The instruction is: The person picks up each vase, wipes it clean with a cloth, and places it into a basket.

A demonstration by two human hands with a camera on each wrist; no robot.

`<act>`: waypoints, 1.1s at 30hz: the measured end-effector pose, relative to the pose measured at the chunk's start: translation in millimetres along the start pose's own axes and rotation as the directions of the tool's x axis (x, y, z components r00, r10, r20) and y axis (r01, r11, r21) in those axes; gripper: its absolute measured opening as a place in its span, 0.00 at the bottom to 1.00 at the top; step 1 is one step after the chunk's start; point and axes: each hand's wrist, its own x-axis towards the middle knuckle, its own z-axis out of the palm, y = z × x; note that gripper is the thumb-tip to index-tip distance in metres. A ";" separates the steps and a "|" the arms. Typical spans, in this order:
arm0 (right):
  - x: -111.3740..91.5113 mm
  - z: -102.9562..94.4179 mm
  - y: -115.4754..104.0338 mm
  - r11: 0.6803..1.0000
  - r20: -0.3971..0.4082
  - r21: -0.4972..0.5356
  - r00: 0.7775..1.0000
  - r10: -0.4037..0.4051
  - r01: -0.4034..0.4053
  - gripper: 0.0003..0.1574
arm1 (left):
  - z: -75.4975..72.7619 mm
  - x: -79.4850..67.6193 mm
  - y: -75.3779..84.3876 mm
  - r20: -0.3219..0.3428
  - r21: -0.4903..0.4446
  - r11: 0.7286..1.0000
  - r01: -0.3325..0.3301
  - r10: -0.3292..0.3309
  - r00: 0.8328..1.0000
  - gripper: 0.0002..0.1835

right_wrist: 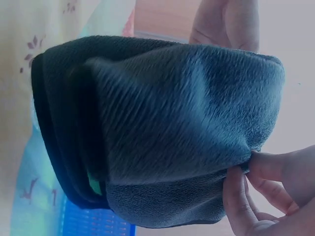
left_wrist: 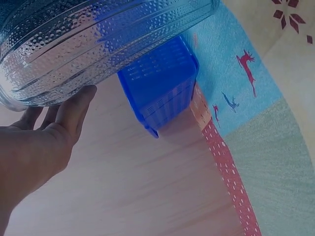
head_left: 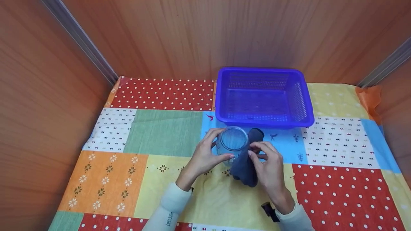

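Jar (head_left: 232, 141) and cloth (head_left: 244, 170) are between the hands (head_left: 205, 154) (head_left: 270, 168).

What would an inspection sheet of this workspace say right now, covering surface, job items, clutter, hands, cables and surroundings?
Surface: patchwork-print tablecloth, lying on the work area.
Job items: clear ribbed jar, its mouth facing the head camera; dark grey cloth draped along the jar's side.
Clutter: nothing seen besides the blue-purple basket standing beyond the jar.
Hands: left hand grips the jar; right hand pinches the cloth between thumb and fingers.
Cables: nothing seen.
Surroundings: wood-grain panels on three sides, metal strips at the corners.
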 end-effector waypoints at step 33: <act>-13.5 32.7 75.8 0.994 0.136 -0.085 0.988 0.079 -0.068 0.08 | 2.9 -0.1 -3.5 -0.005 -0.004 1.000 -0.002 0.002 1.000 0.43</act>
